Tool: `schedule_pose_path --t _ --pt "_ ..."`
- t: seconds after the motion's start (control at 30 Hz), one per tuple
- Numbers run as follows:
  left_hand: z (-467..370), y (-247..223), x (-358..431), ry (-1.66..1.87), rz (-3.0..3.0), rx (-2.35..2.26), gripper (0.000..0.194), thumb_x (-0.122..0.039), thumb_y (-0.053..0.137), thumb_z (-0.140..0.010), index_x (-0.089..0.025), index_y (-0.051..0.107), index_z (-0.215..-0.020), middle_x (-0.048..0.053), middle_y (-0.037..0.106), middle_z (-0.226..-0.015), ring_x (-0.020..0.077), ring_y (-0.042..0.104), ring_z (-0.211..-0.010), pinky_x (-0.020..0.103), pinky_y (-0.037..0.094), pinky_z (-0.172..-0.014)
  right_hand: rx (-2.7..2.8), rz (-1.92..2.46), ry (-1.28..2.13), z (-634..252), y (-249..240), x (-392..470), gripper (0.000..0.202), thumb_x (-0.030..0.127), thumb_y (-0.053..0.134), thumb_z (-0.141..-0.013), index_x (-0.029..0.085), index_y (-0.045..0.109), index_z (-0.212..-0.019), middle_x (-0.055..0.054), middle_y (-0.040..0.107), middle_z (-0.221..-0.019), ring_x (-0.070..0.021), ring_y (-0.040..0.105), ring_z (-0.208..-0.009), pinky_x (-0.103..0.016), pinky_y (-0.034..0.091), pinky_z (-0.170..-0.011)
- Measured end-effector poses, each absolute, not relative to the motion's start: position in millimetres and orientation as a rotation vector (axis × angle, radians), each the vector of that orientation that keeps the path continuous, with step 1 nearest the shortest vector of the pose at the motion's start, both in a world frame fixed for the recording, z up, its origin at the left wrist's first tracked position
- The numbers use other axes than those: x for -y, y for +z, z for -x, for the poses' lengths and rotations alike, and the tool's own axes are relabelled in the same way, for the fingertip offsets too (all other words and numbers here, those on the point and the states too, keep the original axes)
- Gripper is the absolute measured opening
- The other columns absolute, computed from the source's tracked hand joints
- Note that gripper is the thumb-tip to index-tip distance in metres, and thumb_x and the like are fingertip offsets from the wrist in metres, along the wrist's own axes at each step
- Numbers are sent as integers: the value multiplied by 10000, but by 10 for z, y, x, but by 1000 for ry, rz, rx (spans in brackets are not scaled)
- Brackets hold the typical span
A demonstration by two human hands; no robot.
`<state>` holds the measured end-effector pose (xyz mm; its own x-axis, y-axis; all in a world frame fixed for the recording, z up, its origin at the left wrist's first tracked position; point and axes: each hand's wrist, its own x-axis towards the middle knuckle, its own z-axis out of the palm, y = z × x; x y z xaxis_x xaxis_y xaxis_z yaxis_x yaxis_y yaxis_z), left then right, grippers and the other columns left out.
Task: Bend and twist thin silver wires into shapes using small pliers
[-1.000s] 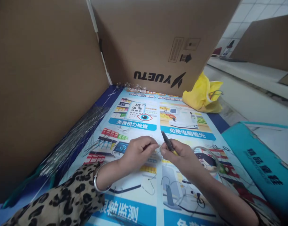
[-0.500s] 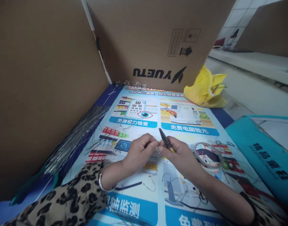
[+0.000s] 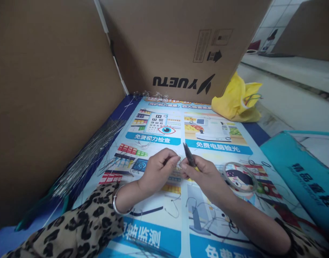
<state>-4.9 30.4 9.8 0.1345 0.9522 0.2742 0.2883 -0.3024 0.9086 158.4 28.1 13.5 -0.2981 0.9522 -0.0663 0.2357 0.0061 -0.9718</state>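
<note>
My right hand (image 3: 200, 172) holds a pair of pliers (image 3: 189, 155) with dark pointed jaws and a bit of yellow handle, the jaws aimed up and away from me. Its thumb and forefinger are also pinched together at the tips. Just left of it, my left hand (image 3: 160, 170) pinches with thumb and forefinger. A thin, pale piece of wire (image 3: 179, 165) shows faintly between the two hands; its shape is too small to make out. Both hands hover over the printed poster (image 3: 153, 137) that covers the table.
A bundle of straight wires (image 3: 81, 163) lies at the left. A coil of wire (image 3: 240, 177) rests right of my hands. Cut wire bits (image 3: 156, 96) sit at the back by the cardboard box (image 3: 180, 46). A yellow bag (image 3: 235, 100) and a teal box (image 3: 295, 168) stand right.
The fingertips of my two hands have drawn slightly apart. The pliers stay in my right hand, a little shifted. The view has moved slightly.
</note>
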Motion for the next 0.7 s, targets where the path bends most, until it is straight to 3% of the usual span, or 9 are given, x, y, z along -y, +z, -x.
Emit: schedule_pose_path --t 0.37,0.7 --pt "44 190 -265 1446 -1328 -1056 154 -299 455 -903 -160 467 -837 35 676 -812 114 648 -669 231 504 -600 1322 1106 1892 -1505 154 69 372 506 437 -857 160 550 -782 -16 614 -623 -130 592 -535 -246 343 -513" --pt "26 157 -223 1453 -1354 -970 149 -290 440 -913 -156 476 -857 54 672 -837 144 670 -728 271 546 -648 1153 1029 2075 -1433 170 130 384 521 446 -844 157 519 -744 16 559 -509 -92 525 -399 -209 264 -424"
